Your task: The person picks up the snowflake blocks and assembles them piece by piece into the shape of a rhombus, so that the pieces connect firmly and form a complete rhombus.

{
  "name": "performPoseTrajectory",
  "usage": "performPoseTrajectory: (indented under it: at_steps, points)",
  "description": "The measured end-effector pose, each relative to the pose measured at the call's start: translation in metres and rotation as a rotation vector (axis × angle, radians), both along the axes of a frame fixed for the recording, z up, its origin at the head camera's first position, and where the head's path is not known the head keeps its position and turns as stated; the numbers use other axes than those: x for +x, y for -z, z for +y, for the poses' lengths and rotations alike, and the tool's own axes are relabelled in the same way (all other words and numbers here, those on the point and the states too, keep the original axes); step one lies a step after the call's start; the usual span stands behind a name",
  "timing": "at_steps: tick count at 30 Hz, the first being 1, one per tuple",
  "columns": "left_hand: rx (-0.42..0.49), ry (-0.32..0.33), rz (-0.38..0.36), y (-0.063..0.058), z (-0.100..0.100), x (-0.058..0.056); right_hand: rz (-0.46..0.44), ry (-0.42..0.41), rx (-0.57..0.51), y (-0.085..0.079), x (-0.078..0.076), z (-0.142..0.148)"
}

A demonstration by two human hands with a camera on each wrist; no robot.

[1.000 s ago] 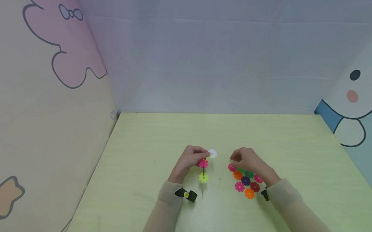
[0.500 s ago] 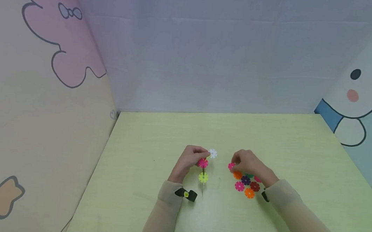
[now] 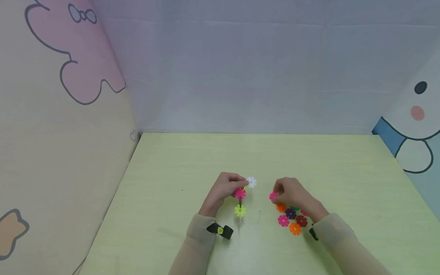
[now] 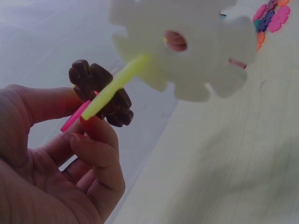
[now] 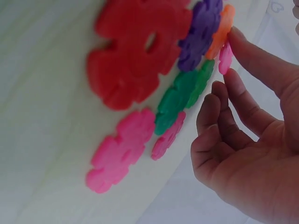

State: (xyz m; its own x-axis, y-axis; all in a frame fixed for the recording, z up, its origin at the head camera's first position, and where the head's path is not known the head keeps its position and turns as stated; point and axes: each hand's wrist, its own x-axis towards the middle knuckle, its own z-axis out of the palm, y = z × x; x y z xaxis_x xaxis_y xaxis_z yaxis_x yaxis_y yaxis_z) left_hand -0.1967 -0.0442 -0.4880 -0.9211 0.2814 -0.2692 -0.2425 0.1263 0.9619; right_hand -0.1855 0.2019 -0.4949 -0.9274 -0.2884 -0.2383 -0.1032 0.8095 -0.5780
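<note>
My left hand (image 3: 222, 191) pinches a joined cluster of flower-shaped plastic discs between thumb and fingers. In the cluster are a white disc (image 3: 252, 182), a pink disc (image 3: 240, 194), a yellow-green disc (image 3: 240, 210) hanging lowest, and a dark brown disc (image 4: 122, 109). A yellow disc (image 4: 110, 93) appears edge-on in the left wrist view, slotted into the white one. My right hand (image 3: 295, 194) pinches another pink disc (image 5: 226, 57) at the far left edge of the loose discs, with thumb and index finger at its rim. The right hand hides part of that group in the head view.
Loose discs lie flat near the right hand: a purple disc (image 3: 290, 214), a red disc (image 3: 302, 221), an orange disc (image 3: 295, 229), a pink disc (image 3: 283, 220) and green ones (image 5: 175, 100). The pale table (image 3: 166, 159) meets a cloth-covered wall behind.
The right hand has shifted slightly down onto the upper-left loose discs, and its thumb and finger have closed on the pink disc. The left hand and its cluster have stayed nearly still.
</note>
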Motion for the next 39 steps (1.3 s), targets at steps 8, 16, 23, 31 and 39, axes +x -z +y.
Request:
performPoseTrajectory:
  at_steps: [8, 16, 23, 31, 39]
  points:
    - [-0.016, 0.014, -0.012, -0.022, -0.001, 0.008, 0.035, 0.010, -0.044, 0.002, 0.000, 0.000]
    - [-0.015, 0.004, -0.015, -0.012, -0.001, 0.005, 0.045, -0.011, -0.113, 0.000, -0.002, 0.003]
    - [-0.016, -0.004, -0.011, 0.000, -0.001, 0.000, 0.049, -0.027, -0.151, -0.007, -0.003, 0.003]
    - [-0.025, -0.004, -0.010, -0.001, -0.001, 0.000, 0.065, -0.036, -0.211, -0.013, -0.004, 0.001]
    - [-0.021, -0.004, -0.023, -0.001, -0.001, -0.001, 0.090, -0.030, -0.272, -0.017, -0.004, -0.003]
